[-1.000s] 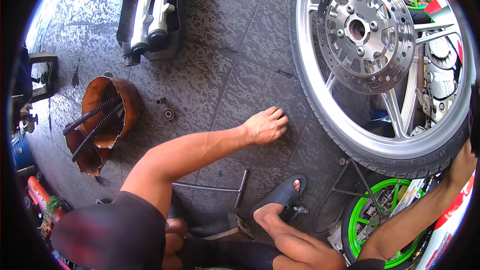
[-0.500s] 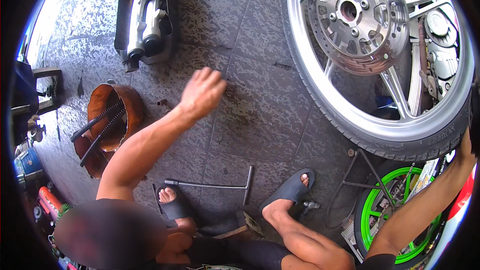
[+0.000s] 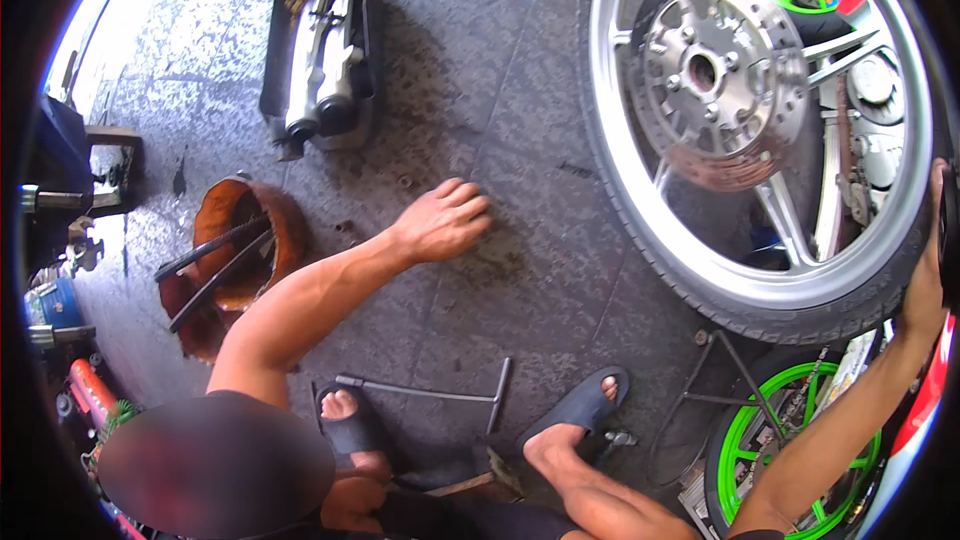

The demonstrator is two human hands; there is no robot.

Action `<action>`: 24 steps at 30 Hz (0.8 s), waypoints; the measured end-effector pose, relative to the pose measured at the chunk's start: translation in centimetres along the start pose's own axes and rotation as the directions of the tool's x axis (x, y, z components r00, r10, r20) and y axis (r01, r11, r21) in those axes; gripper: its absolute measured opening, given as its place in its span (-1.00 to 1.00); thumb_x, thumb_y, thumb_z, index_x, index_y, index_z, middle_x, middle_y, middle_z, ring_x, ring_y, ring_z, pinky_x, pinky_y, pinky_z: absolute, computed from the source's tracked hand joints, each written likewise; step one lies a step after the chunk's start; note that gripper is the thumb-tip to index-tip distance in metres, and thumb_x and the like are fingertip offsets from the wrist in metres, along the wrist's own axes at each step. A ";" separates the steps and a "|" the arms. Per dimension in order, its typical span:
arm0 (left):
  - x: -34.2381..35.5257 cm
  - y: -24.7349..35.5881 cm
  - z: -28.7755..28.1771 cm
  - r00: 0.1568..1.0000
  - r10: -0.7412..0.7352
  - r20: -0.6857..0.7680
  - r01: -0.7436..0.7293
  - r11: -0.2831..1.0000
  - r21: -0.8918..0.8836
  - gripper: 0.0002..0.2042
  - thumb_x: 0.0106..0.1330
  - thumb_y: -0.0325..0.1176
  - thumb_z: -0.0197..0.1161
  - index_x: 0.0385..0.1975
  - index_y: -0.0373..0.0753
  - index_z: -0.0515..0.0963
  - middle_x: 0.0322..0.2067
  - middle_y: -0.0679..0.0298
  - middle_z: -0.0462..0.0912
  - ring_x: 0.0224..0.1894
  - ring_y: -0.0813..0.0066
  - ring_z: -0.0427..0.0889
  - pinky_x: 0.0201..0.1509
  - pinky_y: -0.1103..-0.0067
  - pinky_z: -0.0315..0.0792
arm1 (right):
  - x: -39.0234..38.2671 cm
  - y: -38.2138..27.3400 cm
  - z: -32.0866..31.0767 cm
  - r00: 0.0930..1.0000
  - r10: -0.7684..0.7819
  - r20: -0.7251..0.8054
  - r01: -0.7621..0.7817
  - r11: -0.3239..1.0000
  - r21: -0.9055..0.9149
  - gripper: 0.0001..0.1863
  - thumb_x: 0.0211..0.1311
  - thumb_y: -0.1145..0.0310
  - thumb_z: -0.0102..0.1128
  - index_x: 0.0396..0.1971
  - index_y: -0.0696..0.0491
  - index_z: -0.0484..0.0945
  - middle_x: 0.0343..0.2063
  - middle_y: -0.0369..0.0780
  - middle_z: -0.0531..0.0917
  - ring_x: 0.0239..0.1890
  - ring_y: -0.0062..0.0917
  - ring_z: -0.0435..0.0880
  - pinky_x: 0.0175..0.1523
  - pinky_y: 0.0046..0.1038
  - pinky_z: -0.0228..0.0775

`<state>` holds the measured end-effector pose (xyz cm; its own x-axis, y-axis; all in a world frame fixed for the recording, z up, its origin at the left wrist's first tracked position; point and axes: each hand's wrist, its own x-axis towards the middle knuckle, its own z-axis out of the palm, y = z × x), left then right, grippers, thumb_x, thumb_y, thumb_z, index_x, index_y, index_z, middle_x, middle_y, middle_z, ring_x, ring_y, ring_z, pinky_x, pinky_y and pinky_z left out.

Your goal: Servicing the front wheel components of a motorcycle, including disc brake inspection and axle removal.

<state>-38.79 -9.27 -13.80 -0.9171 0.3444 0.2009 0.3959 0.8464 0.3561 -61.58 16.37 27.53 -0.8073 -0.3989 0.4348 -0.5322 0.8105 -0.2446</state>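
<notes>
In the middle, my left hand (image 3: 445, 221) hovers above the dark floor with its fingers curled in. Whatever they may hold is hidden under the knuckles. At the right rim of the picture my right hand (image 3: 930, 255) grips the tyre's outer side, its fingers stretched up along the rubber. That tyre belongs to a large silver motorcycle wheel (image 3: 770, 290) with a drilled brake disc (image 3: 665, 125) bolted at its hub. The wheel stands between my right arm and the open floor.
A dark tray (image 3: 368, 55) with silver fork tubes lies at the far left. Nearer are a rusty metal drum (image 3: 290, 240) and a T-handle wrench (image 3: 430, 391) by my feet. A green-rimmed wheel (image 3: 732, 440) and a thin metal stand (image 3: 735, 370) sit below the silver wheel.
The view has shifted a little. My left hand has turned, with its knuckles now facing up. The silver wheel sits slightly lower, and my right hand shows more fully against the tyre.
</notes>
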 end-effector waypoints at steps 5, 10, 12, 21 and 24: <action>-1.7 -2.1 -2.9 0.932 -0.258 -0.255 0.301 0.943 0.145 -0.83 0.00 -0.43 0.33 -0.38 -0.22 0.58 -0.22 0.21 0.53 -0.01 0.19 0.49 0.11 0.28 0.37 | -0.3 5.1 -1.8 0.999 -0.013 -0.033 0.014 1.000 0.010 -0.47 0.46 0.16 -0.03 0.16 0.33 0.43 0.14 -0.04 0.54 0.24 -0.33 0.47 0.37 -0.41 0.15; -0.1 1.4 -5.3 0.851 -0.386 -0.356 0.399 0.916 -0.042 -0.82 0.06 -0.46 0.35 -0.32 -0.26 0.59 -0.32 0.18 0.59 -0.20 0.22 0.57 -0.06 0.33 0.44 | -3.1 5.4 -1.3 0.992 -0.012 -0.125 0.001 0.996 -0.088 -0.42 0.46 0.14 -0.03 0.21 0.37 0.35 0.20 0.03 0.45 0.26 -0.25 0.42 0.39 -0.36 0.10; 0.7 3.0 -4.1 0.867 -0.419 -0.268 0.377 0.905 -0.198 -0.92 0.13 -0.43 0.35 -0.42 -0.23 0.58 -0.57 0.23 0.59 -0.54 0.29 0.56 -0.29 0.40 0.42 | -3.9 4.4 -1.2 0.996 -0.017 -0.088 0.009 0.996 -0.086 -0.39 0.45 0.13 -0.03 0.23 0.38 0.30 0.23 0.04 0.42 0.28 -0.23 0.39 0.40 -0.34 0.05; 5.9 12.9 -1.9 0.905 -0.417 -0.078 0.313 0.780 -0.543 -0.77 0.29 -0.23 0.27 -0.51 -0.26 0.61 -0.49 0.16 0.67 -0.42 0.22 0.64 -0.18 0.30 0.41 | -6.4 3.4 -2.5 0.963 0.267 0.030 -0.259 0.892 0.370 -0.31 0.28 0.10 0.15 0.27 0.24 0.28 0.14 -0.03 0.45 0.13 -0.30 0.47 0.31 -0.34 0.19; 6.6 15.1 -0.7 0.796 -0.540 0.274 0.529 0.400 -0.748 -0.64 0.33 -0.07 0.21 -0.33 -0.33 0.63 -0.37 0.05 0.69 -0.29 0.13 0.68 -0.11 0.28 0.46 | -6.7 4.6 -3.2 0.919 0.377 0.111 -0.376 0.762 0.528 -0.34 0.26 0.14 0.20 0.26 0.20 0.30 0.05 -0.12 0.51 0.02 -0.43 0.53 0.14 -0.42 0.35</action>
<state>-38.79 5.51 -6.49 -0.9566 -0.0716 -0.2826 -0.2915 0.2167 0.9317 -57.85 24.13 26.28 -0.9713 -0.1082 0.2116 -0.2362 0.5410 -0.8072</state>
